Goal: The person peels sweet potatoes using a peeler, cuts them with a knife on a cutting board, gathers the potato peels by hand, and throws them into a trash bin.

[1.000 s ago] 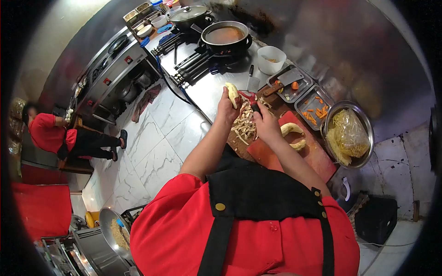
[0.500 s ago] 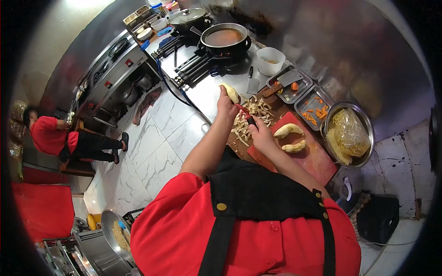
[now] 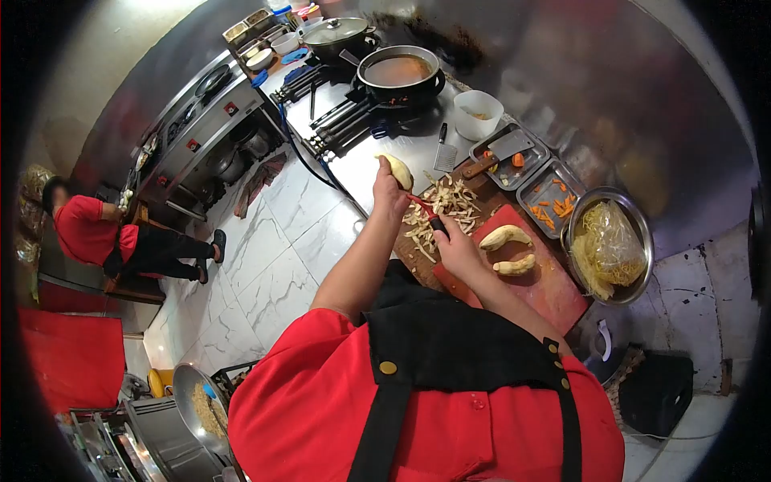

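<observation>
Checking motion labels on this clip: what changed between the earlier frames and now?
The right hand has drawn the peeler down toward the wearer's body. The left hand has shifted slightly left, away from the red board, with its pale piece. Nothing was taken hold of or let go. Unchanged: the two pieces lying on the board, the pot.
</observation>
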Tool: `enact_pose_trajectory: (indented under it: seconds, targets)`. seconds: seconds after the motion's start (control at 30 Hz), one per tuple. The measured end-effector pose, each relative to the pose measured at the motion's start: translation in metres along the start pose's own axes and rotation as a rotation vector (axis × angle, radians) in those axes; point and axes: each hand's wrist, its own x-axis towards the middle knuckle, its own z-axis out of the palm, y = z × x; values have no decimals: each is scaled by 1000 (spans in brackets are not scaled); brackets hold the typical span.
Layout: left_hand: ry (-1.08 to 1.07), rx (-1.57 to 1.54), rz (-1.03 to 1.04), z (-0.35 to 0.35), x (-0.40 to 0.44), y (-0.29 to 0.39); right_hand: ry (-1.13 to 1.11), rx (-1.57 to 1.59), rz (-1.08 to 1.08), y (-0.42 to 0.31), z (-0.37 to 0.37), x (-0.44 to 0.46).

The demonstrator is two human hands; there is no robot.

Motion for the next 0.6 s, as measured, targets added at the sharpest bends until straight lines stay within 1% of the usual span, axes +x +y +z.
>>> enact_pose_trajectory:
  seconds: [0.03,0.07,0.1,0.17,0.2,0.3,0.33,0.37,0.4,0.43,0.5,0.53,0.57,0.6]
  targets:
    - [33,-11,6,-3,-4,-1,-12,84,42,0,0,-3]
    - [-5,-125,-27,-7,0,-2,-29,88,165,1,-3,-2]
    - [-1,-122,-28,-11,-1,-2,-31,91,169,3,-3,-1]
    - [-124,-144,-159,-14,-1,-2,82,61,134,6,-8,6]
    - [-124,-147,-160,-9,-6,0,82,58,134,3,-11,9]
    - [-106,-63,-166,6,-22,3,92,-13,28,-9,-18,18]
    - [-102,-34,-169,9,-27,0,93,-12,31,-16,-21,21]
    - [-99,-3,-172,12,-30,0,105,-73,-54,-24,-24,25]
    - [-372,12,-243,9,-32,5,116,-135,-138,-29,-25,27]
    - [-374,15,-245,12,-32,2,120,-134,-137,-29,-22,26]
    - [-89,69,-209,32,-48,-2,8,-202,-76,-26,-12,22]
    - [-15,86,-178,38,-54,2,-43,-202,-87,-20,-7,18]
    - [-17,86,-176,27,-41,0,-42,-202,-90,-15,-1,11]
    - [-21,114,-133,4,-15,-4,-70,-196,-46,-11,3,3]
